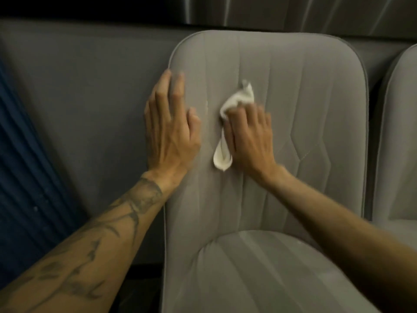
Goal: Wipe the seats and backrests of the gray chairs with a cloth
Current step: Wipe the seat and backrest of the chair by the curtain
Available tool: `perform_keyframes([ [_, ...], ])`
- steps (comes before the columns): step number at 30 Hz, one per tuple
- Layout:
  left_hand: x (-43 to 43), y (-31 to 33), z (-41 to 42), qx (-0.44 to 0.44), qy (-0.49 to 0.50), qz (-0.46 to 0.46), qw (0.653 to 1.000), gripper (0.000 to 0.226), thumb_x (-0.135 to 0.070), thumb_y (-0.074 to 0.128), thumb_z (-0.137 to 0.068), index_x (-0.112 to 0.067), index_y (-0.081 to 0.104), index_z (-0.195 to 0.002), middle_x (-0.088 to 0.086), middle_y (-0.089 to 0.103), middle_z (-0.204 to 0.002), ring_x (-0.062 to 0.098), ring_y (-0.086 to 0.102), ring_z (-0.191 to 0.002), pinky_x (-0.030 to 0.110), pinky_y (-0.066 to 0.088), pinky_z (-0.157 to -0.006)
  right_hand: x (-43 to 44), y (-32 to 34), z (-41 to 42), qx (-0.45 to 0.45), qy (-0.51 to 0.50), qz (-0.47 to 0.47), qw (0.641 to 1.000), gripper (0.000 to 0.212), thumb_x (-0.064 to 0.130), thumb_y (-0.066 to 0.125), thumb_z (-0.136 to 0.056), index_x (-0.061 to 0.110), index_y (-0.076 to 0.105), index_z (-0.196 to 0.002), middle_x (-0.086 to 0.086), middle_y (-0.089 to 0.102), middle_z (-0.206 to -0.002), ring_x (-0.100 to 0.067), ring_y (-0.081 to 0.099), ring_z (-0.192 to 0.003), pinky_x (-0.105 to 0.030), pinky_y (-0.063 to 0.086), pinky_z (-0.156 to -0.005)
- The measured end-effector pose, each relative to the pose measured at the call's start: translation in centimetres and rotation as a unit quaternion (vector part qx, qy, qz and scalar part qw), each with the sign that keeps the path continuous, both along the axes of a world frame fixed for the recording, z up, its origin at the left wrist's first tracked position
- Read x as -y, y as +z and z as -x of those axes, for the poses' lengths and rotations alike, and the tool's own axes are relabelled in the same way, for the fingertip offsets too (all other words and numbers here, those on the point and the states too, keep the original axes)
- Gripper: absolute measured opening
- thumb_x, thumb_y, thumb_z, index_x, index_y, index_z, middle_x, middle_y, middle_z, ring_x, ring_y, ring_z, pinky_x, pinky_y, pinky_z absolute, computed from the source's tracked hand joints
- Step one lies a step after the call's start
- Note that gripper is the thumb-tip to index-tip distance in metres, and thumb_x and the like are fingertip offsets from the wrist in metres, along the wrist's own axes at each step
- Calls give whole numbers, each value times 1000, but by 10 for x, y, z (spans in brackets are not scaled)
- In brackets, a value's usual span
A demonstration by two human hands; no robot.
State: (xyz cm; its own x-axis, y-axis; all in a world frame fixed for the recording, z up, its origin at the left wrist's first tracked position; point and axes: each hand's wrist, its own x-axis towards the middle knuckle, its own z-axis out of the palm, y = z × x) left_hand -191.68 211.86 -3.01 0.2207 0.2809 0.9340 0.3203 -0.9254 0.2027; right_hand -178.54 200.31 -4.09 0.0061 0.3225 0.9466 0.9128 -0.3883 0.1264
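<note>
A gray upholstered chair fills the middle of the head view, its stitched backrest (304, 91) upright and its seat (259, 274) below. My left hand (170, 125) lies flat with straight fingers on the backrest's left edge. My right hand (249, 136) holds a crumpled white cloth (237, 102) against the middle of the backrest. The cloth sticks out above my fingers and hangs down past my thumb side. Motion blurs the right hand and the cloth.
A second gray chair (397, 136) stands close on the right, partly cut off. A gray wall (90, 86) runs behind the chairs. Something blue and ribbed (24, 177) leans at the left. Dark floor shows under the chair at the bottom.
</note>
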Motion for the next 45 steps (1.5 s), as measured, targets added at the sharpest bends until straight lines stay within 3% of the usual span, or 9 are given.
perform_keyframes([
  [5,10,-68,38,-24,-48,61,997,61,-31,37,-107,-16,23,-164,6,26,-168,25,38,-148,44,37,-117,-28,58,9,-71,-6,-82,994,21,26,49,-102,9,60,-102,-15,59,-105,-33,54,-89,-41,39,-77],
  [10,16,-81,41,-7,-75,93,993,61,-33,35,-106,-20,22,-164,6,30,-165,28,44,-143,47,44,-113,0,31,19,28,55,87,994,22,23,51,-102,6,64,-103,-17,60,-100,-37,57,-87,-44,43,-75],
  [15,14,-85,41,5,-97,114,989,59,-41,28,-109,-29,18,-165,-2,27,-165,27,49,-139,48,53,-102,-27,109,-8,-6,-23,-53,998,27,30,43,-104,9,59,-107,-15,59,-109,-30,55,-91,-43,44,-78],
  [18,13,-86,39,6,-103,114,988,59,-40,28,-108,-31,17,-165,-4,27,-165,27,50,-139,48,54,-100,-31,77,11,-30,16,-46,998,23,27,47,-104,9,61,-106,-15,59,-108,-31,55,-91,-41,43,-80],
  [23,15,-86,40,6,-109,126,986,59,-36,31,-108,-31,18,-165,-2,28,-165,28,49,-140,50,53,-100,4,12,30,48,84,152,984,21,24,53,-103,7,65,-100,-15,60,-97,-34,55,-84,-43,41,-71],
  [30,17,-86,41,0,-115,133,984,59,-31,34,-108,-28,19,-165,3,31,-163,31,54,-135,51,56,-95,-42,78,26,-38,23,-54,998,19,27,45,-104,12,58,-102,-11,58,-106,-27,54,-87,-39,42,-75],
  [37,23,-82,43,-4,-108,134,985,59,-25,39,-107,-20,24,-164,9,35,-161,33,55,-133,48,54,-97,10,-20,44,-9,72,139,988,19,21,51,-102,6,62,-97,-16,57,-95,-35,54,-83,-45,41,-72],
  [42,20,-83,42,-8,-111,141,984,59,-30,35,-107,-26,20,-165,6,34,-161,33,57,-130,51,55,-94,-36,80,19,-38,-13,-52,998,22,26,46,-102,9,60,-106,-15,60,-106,-32,56,-88,-43,45,-75],
  [45,19,-84,43,-3,-114,136,984,60,-31,34,-108,-29,18,-165,4,34,-161,31,56,-131,49,55,-94,-45,60,27,-65,18,-67,995,18,25,45,-103,12,58,-105,-12,58,-108,-28,53,-90,-43,44,-77],
])
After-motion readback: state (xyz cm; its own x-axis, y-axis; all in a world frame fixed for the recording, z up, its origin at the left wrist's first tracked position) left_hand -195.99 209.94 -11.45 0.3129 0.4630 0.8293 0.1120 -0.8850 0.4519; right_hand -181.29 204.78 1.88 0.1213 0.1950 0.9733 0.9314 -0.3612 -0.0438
